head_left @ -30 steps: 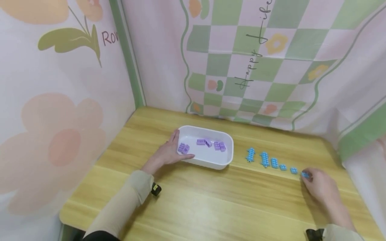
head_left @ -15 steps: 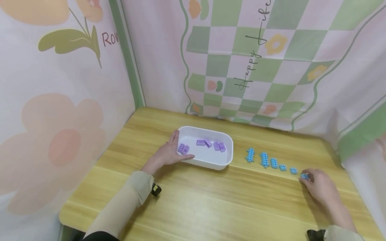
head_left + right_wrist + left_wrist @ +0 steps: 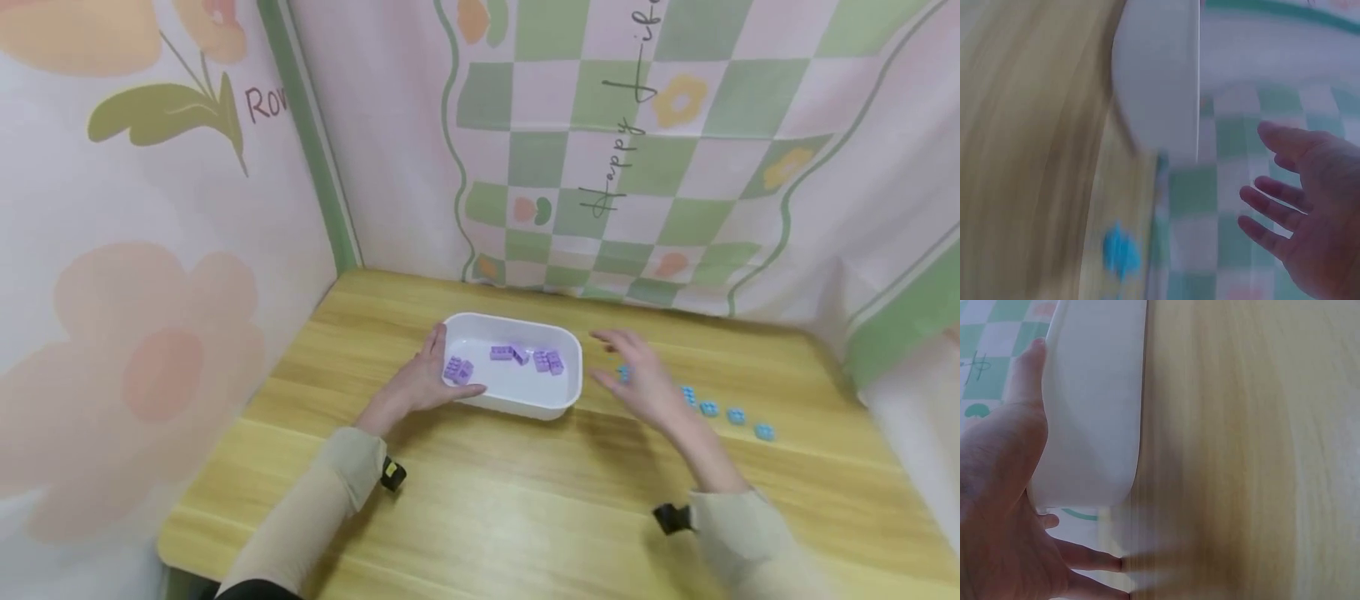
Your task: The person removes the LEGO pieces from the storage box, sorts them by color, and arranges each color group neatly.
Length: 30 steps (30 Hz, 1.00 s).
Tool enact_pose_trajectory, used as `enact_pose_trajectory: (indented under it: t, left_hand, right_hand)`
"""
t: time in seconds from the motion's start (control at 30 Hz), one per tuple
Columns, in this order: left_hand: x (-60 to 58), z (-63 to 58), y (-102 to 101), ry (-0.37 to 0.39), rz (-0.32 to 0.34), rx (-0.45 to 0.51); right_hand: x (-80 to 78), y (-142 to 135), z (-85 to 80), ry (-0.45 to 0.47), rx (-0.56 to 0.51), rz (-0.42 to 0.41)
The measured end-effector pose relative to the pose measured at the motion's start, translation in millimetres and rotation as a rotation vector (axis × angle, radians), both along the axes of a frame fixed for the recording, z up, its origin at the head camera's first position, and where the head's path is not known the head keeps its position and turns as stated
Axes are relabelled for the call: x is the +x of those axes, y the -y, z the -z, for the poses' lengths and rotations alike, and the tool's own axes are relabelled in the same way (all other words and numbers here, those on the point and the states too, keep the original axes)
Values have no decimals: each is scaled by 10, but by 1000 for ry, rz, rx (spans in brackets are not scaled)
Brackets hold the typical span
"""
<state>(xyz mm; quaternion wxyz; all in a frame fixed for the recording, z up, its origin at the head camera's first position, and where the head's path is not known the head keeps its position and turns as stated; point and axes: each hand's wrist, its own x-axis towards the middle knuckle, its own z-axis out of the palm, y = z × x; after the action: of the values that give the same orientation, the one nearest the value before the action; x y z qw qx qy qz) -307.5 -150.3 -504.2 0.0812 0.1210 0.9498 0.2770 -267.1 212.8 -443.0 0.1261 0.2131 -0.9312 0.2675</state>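
A white plastic tray (image 3: 517, 407) stands on the table with several purple toy bricks (image 3: 501, 353) inside. My left hand (image 3: 420, 385) holds its left end, thumb along the front rim and fingers round the far side. My right hand (image 3: 645, 379) hovers off the tray's right end with thumb and fingers spread and nothing between them; in the right wrist view the palm shows bare. Below it runs a row of blue toy bricks (image 3: 736, 416), partly hidden by the hand. One blue brick (image 3: 1120, 251) looks blurred in the right wrist view.
The wooden table (image 3: 510, 500) ends at a patterned curtain (image 3: 555, 158) behind and another printed curtain (image 3: 165, 333) at the left. A black wrist camera (image 3: 672, 518) sits at the right cuff, another black camera (image 3: 392, 473) at the left one.
My right hand has let go of the rightmost blue brick, which stays at the row's end, and has moved left to the tray, opening its fingers. The left hand keeps its place.
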Motion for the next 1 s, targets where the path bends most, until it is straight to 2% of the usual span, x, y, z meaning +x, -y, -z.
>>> enact_pose_trajectory:
  t: [0.1,0.2,0.33,0.37,0.4,0.47,0.6,0.63,0.67,0.9,1.0]
  left_hand:
    - [6,20,-3,2,-4,-1]
    - [13,38,-12,0,-2,-1]
    - [11,36,-5,-23,-10,19]
    - [7,37,0,-27,-14,22]
    - [3,35,5,-31,-17,28]
    - [0,30,11,-29,-19,35]
    - [8,40,11,-9,-13,43]
    - [12,44,9,-2,-11,46]
    - [16,50,7,0,-10,49]
    - [-12,57,4,-23,-3,33]
    - [-29,45,25,-29,-7,26]
  right_hand:
    - [-217,460,105,30,-9,-113]
    - [-509,735,461,15,-18,-208]
    - [-895,955,992,42,-23,-266]
    - [-957,1007,1070,60,-17,-274]
    - [-941,1065,1056,70,-11,-286]
    - [-1031,1154,1155,94,2,-295]
    - [-1064,1325,1163,144,23,-301]
    - [-1122,1358,1220,161,24,-295]
    - [-1100,1395,1194,158,35,-299]
    - [-813,1597,722,169,97,-289]
    - [-805,1653,671,136,160,-289]
